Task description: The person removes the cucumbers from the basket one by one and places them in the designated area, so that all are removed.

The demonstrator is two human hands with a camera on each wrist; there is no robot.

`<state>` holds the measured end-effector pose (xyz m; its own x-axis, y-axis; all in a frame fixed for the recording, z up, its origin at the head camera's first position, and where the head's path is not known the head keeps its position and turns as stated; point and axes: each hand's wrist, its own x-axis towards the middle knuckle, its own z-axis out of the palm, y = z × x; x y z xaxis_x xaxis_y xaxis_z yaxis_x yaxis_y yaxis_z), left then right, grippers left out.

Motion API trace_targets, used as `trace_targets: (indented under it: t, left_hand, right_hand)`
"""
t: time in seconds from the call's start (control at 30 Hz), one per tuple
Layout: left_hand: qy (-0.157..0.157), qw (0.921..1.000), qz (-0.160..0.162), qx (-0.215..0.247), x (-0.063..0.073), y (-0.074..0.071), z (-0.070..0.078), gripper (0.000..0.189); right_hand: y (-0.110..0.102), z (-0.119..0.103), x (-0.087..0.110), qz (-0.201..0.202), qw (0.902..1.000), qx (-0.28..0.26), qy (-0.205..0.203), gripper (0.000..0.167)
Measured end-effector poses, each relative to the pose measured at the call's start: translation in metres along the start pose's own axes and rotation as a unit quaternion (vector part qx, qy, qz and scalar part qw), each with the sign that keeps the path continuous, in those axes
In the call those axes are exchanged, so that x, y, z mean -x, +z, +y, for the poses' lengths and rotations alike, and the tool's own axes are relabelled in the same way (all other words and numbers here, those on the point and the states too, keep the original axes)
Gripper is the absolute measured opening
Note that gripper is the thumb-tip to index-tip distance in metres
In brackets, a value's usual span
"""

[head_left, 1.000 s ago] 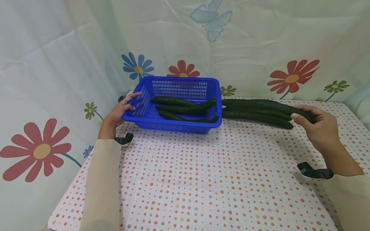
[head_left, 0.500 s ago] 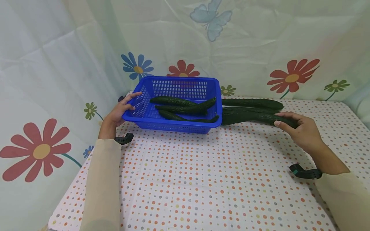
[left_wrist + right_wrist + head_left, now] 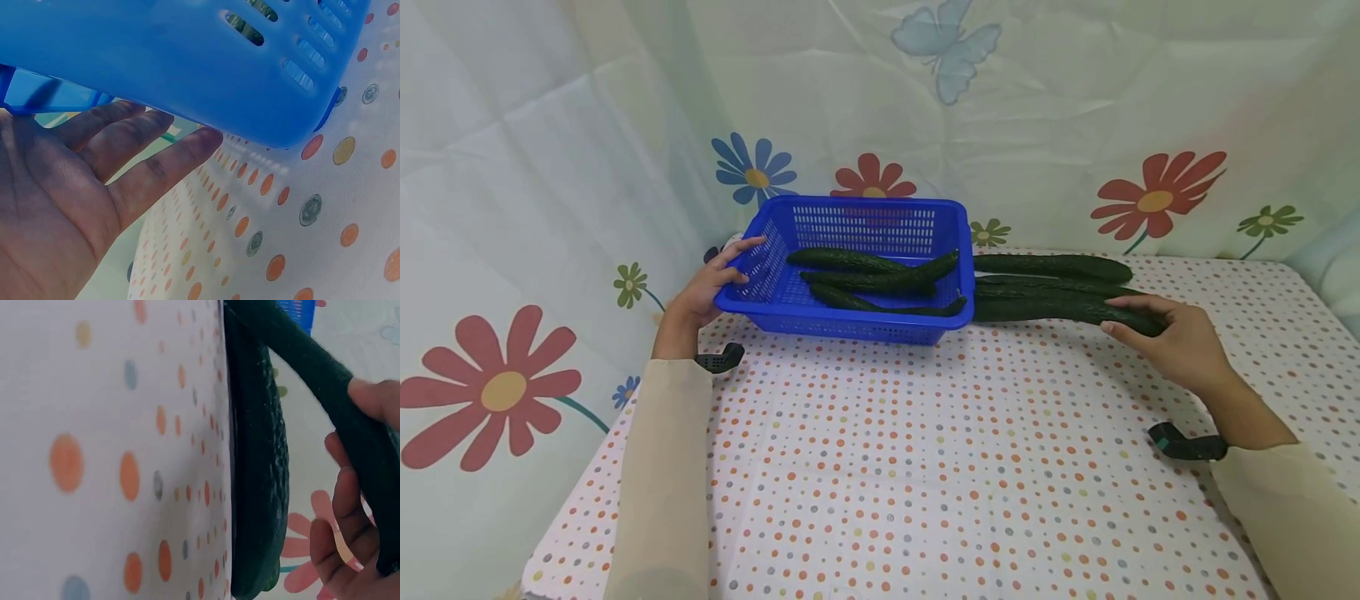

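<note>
A blue plastic basket (image 3: 842, 323) with slotted walls stands on the table, several cucumbers (image 3: 880, 282) lying inside it. At its left end my left hand (image 3: 703, 290) holds the rim; thumb and a finger reach over the edge. In the left wrist view, other fingers (image 3: 156, 172) lie nearly straight against the outside. My right hand (image 3: 1183, 337) grips the right end of a long cucumber (image 3: 337, 400), thumb on one side and fingers curled on the other. That cucumber slants above another cucumber (image 3: 259, 462) on the table. Its far end is hidden behind the basket's right wall.
Another cucumber (image 3: 1060, 267) lies at the back, right of the basket. A spotted cloth (image 3: 910, 458) covers the table. Flower-printed curtain (image 3: 1037, 125) hangs behind and at the left. Both wrists wear black devices (image 3: 1187, 442).
My right hand has moved left and slightly forward of the back cucumber, carrying its cucumber towards the basket. The back cucumber now lies apart from it. My left hand stays at the rim.
</note>
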<state>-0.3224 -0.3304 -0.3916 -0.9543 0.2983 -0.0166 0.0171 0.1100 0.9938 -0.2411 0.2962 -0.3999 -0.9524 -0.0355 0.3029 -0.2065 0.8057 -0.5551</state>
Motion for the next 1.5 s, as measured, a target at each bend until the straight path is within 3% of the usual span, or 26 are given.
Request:
trace_targets:
  t: [0.17,0.4,1.5]
  left_hand:
    - [-0.004,1.0000,0.003,0.003,0.000,0.000,0.000,0.066]
    - [-0.001,1.0000,-0.003,0.007,0.002,0.000,0.001,0.067]
    - [-0.008,0.9999,0.010,0.005,-0.001,0.001,0.002,0.067]
  right_hand:
    - [0.001,0.002,-0.001,-0.016,0.9996,0.021,-0.011,0.044]
    - [0.003,0.004,-0.003,-0.026,0.9985,0.047,0.003,0.045]
    - [0.001,0.015,-0.011,-0.100,0.9915,0.080,0.024,0.046]
